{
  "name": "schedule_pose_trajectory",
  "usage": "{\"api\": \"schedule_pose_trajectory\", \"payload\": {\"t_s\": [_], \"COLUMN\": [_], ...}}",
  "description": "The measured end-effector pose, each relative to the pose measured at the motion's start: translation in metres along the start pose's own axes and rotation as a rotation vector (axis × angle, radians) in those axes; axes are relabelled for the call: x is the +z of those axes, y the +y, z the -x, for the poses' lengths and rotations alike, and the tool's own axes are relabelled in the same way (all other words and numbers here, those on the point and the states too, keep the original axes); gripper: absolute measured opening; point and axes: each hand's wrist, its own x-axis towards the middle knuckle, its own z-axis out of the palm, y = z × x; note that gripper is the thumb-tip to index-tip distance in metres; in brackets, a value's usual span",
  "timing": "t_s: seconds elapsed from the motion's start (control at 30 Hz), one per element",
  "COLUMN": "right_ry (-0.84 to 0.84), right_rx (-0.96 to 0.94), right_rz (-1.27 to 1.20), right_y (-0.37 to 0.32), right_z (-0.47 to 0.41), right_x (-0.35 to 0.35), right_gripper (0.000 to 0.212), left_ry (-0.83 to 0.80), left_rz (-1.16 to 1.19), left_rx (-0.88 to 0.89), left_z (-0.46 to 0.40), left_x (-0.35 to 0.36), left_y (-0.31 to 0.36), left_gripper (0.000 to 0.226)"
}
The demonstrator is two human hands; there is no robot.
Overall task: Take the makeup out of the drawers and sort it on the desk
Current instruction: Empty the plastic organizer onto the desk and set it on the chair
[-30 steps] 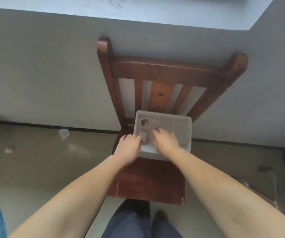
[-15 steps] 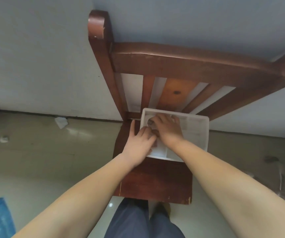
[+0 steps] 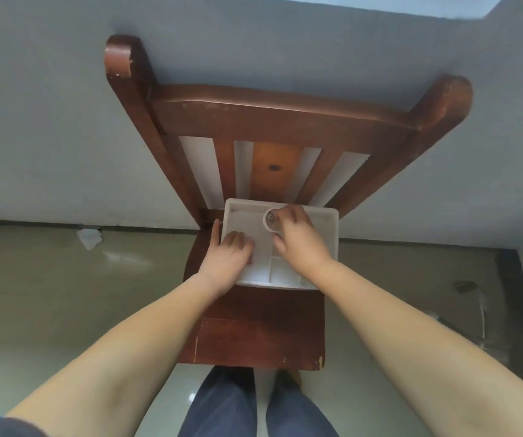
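Reaching: a person standing over a wooden chair (image 3: pixel 254 326) works both hands inside a white divided tray (image 3: pixel 323 228) that sits on the seat, against the backrest.
Right hand: the right hand (image 3: pixel 301 244) now pinches a small round jar (image 3: pixel 271 219), thumb and fingertips curled on its rim; half a second ago the same hand lay flat over the jar, hiding it.
Left hand: the left hand (image 3: pixel 228 257) has slid from the near rim to the tray's left edge, thumb outside the wall, fingers curled down into the left compartment; whether they hold anything cannot be told.
Jar: in the tray's far middle section, tilted so its open mouth or clear lid faces the camera; it seems to be lifting clear of the floor of the tray.
Tray: steadied, not shifted on the seat.
Meaning: the first piece of makeup appears secured and about ready to come out; no desk is in view, so the sorting has yet to begin.
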Motion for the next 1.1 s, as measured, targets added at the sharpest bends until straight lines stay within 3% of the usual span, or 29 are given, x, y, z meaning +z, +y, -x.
{"api": "schedule_pose_trajectory", "payload": {"t_s": [0.2, 0.37, 0.53, 0.83, 1.1], "right_ry": [0.004, -0.073, -0.180, -0.505, -0.739], "right_rx": [-0.071, -0.252, -0.527, -1.044, -1.577], "right_rz": [-0.013, 0.011, 0.004, 0.183, 0.137], "right_y": [0.031, 0.035, 0.002, -0.147, -0.246], "right_z": [0.047, 0.088, 0.132, 0.257, 0.501], "right_x": [-0.029, -0.049, -0.043, 0.015, 0.110], "right_gripper": [0.033, 0.030, 0.029, 0.034, 0.037], "left_ry": [0.045, 0.322, 0.506, 0.684, 0.816], "left_rz": [0.134, 0.541, 0.629, 0.648, 0.635], "left_rx": [-0.189, -0.330, -0.574, -1.251, -1.859], "left_z": [0.011, 0.076, 0.172, 0.407, 0.644], "left_x": [-0.011, -0.033, -0.036, 0.006, 0.075], "left_y": [0.020, 0.064, 0.111, 0.201, 0.381], "left_gripper": [0.017, 0.031, 0.039, 0.035, 0.036]}}
